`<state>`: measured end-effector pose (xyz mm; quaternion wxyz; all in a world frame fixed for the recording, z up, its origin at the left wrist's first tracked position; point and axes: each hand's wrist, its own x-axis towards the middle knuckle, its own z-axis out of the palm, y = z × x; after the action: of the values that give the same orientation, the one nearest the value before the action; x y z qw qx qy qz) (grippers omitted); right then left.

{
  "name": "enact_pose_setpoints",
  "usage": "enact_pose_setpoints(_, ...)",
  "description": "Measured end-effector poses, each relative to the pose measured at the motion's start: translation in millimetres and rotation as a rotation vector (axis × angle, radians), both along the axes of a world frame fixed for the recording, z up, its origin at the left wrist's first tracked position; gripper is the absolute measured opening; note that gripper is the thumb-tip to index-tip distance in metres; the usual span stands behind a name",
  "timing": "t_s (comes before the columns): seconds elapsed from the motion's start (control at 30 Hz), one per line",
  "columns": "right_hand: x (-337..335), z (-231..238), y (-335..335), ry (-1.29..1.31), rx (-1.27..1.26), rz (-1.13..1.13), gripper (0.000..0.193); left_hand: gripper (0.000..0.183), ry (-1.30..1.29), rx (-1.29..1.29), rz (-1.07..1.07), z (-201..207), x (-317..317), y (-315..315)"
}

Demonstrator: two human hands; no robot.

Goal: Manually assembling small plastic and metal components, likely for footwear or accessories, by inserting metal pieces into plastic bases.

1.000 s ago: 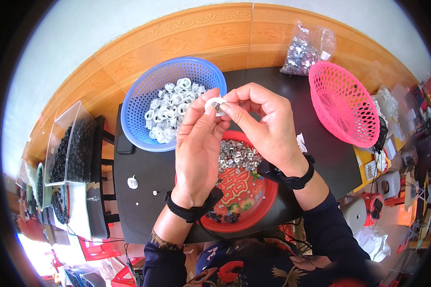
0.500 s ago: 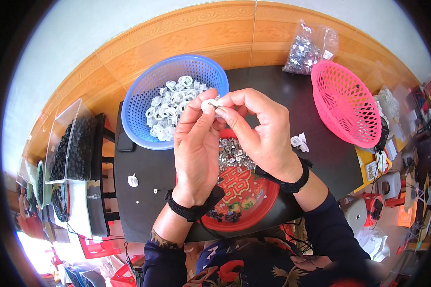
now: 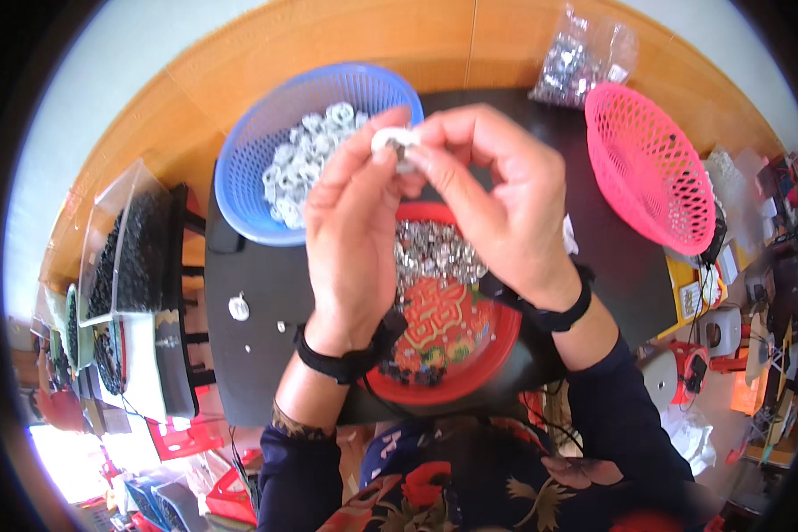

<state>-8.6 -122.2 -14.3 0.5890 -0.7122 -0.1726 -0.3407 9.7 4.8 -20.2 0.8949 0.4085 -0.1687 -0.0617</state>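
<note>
Between my two hands is a small round white plastic part (image 3: 394,136) with a darker, metal-looking bit at its lower side. My left hand (image 3: 353,217) pinches its left side with thumb and forefinger. From the other side, the fingertips of my right hand (image 3: 505,199) grip its right edge. Below the hands lies a red round tray (image 3: 498,359), which holds many small shiny metal pieces (image 3: 430,251) and some dark bits (image 3: 417,372). Behind my left hand stands a blue basket (image 3: 235,191) of similar white parts (image 3: 306,151).
A pink basket (image 3: 634,182) tilts at the table's right, near a clear bag (image 3: 576,66) of small metal pieces. A white part (image 3: 238,307) lies on the dark table (image 3: 257,381) at left. Further left, a clear bin (image 3: 129,257) holds black pieces.
The view has shifted, so the table and baskets sit higher in the picture. Both hands have risen in the picture and still hold the white part, whose darker bit shows more now.
</note>
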Motion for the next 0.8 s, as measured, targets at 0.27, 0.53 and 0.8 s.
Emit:
enact_pose_setpoints(0.27,12.3,5.1,0.1,-0.130,0.027,0.059,0.013,0.024,0.044,-0.068,0.003,10.1,3.4,-3.8)
enact_pose_setpoints(0.53,5.0,-8.9,-7.5,0.303,-0.554,0.245,0.010,0.046,-0.124,-0.307,0.008,15.4,17.0,36.0)
enact_pose_setpoints(0.8,-9.4,-57.4,12.5,0.302,-1.157,0.370,0.009,0.044,-0.018,-0.354,-0.094,24.0,20.4,47.6)
